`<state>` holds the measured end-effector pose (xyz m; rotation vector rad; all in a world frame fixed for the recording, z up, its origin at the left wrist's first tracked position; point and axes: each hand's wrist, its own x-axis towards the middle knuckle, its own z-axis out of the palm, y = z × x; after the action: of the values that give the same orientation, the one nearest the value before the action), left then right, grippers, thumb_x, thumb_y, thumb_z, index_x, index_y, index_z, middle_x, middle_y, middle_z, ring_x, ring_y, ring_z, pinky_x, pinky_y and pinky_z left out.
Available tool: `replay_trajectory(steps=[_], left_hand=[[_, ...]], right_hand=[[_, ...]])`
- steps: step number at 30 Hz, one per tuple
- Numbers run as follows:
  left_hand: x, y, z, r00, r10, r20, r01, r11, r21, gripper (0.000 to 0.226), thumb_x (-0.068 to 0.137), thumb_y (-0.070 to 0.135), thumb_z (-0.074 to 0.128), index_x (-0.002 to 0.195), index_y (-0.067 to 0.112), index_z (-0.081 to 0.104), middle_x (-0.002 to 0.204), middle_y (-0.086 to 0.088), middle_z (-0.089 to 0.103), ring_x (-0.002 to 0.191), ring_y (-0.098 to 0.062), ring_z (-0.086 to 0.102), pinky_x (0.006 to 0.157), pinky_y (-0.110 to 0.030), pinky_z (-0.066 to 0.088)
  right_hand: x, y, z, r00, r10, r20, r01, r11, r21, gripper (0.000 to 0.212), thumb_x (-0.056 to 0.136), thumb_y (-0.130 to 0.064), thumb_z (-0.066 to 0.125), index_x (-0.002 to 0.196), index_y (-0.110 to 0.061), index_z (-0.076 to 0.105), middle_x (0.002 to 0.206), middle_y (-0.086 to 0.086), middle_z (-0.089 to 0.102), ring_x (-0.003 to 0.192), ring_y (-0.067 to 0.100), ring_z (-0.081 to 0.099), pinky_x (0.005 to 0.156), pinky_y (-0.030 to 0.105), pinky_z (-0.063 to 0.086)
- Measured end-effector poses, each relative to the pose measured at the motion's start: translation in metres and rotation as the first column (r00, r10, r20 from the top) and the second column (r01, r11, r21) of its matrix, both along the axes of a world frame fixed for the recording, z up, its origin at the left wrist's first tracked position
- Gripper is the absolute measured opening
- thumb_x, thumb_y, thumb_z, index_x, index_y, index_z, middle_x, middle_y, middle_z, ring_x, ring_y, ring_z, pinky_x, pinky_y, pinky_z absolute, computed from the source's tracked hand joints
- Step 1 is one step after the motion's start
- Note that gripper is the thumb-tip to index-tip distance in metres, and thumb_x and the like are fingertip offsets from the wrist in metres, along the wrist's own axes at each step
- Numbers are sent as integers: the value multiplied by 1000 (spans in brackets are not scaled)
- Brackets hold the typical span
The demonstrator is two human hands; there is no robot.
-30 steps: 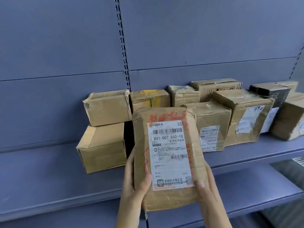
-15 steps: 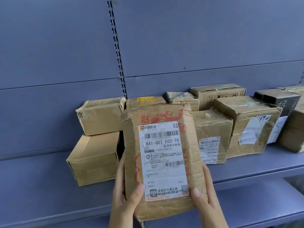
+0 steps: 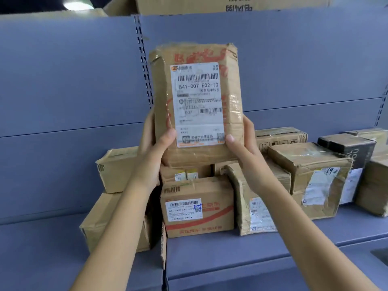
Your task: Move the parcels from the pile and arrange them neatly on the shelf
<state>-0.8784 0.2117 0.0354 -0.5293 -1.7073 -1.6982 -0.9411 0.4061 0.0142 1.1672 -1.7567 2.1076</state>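
Observation:
I hold a tall brown parcel (image 3: 231, 97) with a white shipping label upright in front of the shelf's back wall. My left hand (image 3: 154, 148) grips its lower left edge and my right hand (image 3: 243, 143) its lower right edge. Its bottom hangs just above a row of parcels on the blue shelf (image 3: 241, 246). Directly below stands a box with red print and a label (image 3: 199, 208), with smaller boxes (image 3: 185, 174) behind it. Two stacked plain boxes (image 3: 114, 169) sit to the left.
More parcels line the shelf to the right: a crumpled taped box (image 3: 260, 204), a larger box (image 3: 312, 177), a black box (image 3: 348, 148). A lower shelf (image 3: 262, 278) runs beneath. Large cartons (image 3: 210, 4) rest above the back panel. Bare shelf lies at the left.
Both hands have raised the labelled parcel from the shelf's front edge up above the row of boxes. The box with red print, hidden behind it before, now shows.

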Motion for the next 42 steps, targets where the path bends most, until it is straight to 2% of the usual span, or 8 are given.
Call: replay_trajectory(steps=[5,13,18,22,29,34,38,42], left_hand=[[-47,-3,39,999,-2,32,7,989,-150,61,80,45,65,136,45,40,141,12,51,131,-11,46,110,-49,35],[-109,72,38,992,-71,104,92,971,-222,66,90,35,63,145,41,26,132,30,47,124,7,43,99,-18,38],[-143,126,25,985,-110,136,135,972,-192,72,90,30,63,149,35,23,141,19,44,129,-2,40,104,-23,38],[-166,158,14,977,-149,152,179,961,-213,76,91,22,64,150,35,19,129,39,45,113,22,41,89,-3,38],[-179,190,-14,988,-52,144,90,959,-270,73,89,28,65,141,52,19,119,52,35,107,35,34,81,7,32],[-177,216,-32,994,98,45,-74,924,-375,84,82,47,61,149,44,11,153,14,28,139,-1,27,112,-28,26],[-174,227,-35,991,134,-1,-122,904,-409,87,83,45,60,152,34,9,157,10,23,143,-5,21,114,-30,22],[-171,211,-21,993,121,14,-106,913,-394,86,82,41,61,152,32,12,156,9,25,142,-8,27,116,-42,29]], right_hand=[[-50,11,48,999,19,-36,-17,997,74,78,76,-46,62,142,-31,22,143,-3,45,119,5,56,92,26,49],[-102,92,61,988,-152,-33,155,980,125,71,82,-40,61,141,-29,23,129,-6,54,108,5,62,90,25,50],[-120,146,50,971,-240,-13,240,964,113,65,83,-43,56,140,-31,26,118,-13,60,101,1,64,81,22,51],[-132,179,38,961,-278,8,276,957,94,63,89,-44,55,141,-26,25,118,-11,57,94,-4,66,68,15,53],[-150,204,5,952,-288,102,282,957,69,54,91,-36,48,139,-28,25,129,-5,53,110,6,61,80,21,53],[-159,219,-15,943,-273,190,274,961,20,43,92,-33,53,132,-28,40,127,-4,59,112,10,62,86,27,50],[-166,227,-24,939,-275,206,278,961,17,47,91,-32,49,136,-21,38,133,0,57,123,18,55,104,41,43],[-163,213,-14,951,-234,201,234,972,25,48,87,-39,52,132,-27,41,125,-10,62,112,8,63,86,27,51]])
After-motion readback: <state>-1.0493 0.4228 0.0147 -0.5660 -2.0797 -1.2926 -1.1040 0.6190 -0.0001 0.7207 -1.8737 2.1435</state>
